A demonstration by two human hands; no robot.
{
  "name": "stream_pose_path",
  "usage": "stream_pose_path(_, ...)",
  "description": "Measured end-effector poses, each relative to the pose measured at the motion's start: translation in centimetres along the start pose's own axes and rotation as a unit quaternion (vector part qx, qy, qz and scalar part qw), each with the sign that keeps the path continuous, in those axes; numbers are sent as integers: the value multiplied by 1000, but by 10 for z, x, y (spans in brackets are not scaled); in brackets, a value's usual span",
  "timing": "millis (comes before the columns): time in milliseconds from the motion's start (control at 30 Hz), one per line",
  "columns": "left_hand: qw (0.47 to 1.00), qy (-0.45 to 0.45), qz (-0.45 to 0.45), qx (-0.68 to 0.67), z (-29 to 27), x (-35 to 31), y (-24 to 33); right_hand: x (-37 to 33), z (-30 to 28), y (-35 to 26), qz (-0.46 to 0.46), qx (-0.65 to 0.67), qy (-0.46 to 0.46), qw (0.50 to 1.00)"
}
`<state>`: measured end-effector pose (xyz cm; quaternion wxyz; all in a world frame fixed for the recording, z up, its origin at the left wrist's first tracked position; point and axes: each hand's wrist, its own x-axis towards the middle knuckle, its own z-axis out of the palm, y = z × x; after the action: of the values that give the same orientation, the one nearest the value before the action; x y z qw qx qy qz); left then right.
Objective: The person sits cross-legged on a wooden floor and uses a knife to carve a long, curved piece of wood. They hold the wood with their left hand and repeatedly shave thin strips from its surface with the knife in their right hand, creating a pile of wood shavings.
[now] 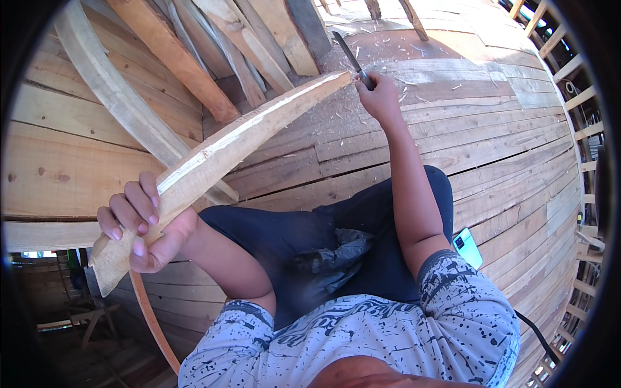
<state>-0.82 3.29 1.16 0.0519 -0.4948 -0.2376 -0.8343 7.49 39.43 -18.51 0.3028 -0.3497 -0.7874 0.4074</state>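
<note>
My left hand [139,226] grips the near end of a long curved piece of pale wood [226,152], which rises away from me to the upper right. My right hand [378,97] is closed around the handle of a dark-bladed knife [349,55] at the far tip of that wood, the blade pointing up and away. Freshly cut pale faces show along the wood's upper edge. I sit on a plank floor [491,136] with my legs in dark shorts below the wood.
Several loose planks and beams [213,45] lean in a stack at the upper left. A curved wooden rib [110,90] runs along the left. Wood shavings [414,71] litter the floor ahead. A phone [467,246] lies by my right side, with a black cable [533,336] behind it.
</note>
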Motion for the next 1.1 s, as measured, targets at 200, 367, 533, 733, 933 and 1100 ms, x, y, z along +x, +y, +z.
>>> stream_pose_path(200,998,-50,-27,-18,-18,3,9,-3,4,-8,30,20,59,998)
stream_pose_path(367,973,-3,-180,147,5,10,18,1,11,1,74,71,-30,994)
stream_pose_path(533,960,110,-198,165,18,7,13,-21,20,-21,15,177,-66,982)
stream_pose_path(733,935,261,-44,234,35,17,-44,-45,21,-64,22,216,-149,965)
stream_pose_path(933,956,203,-49,207,59,20,-65,-61,44,-70,-52,98,-138,984)
stream_pose_path(1100,993,61,-55,87,27,10,-68,-85,14,-129,-63,55,-158,984)
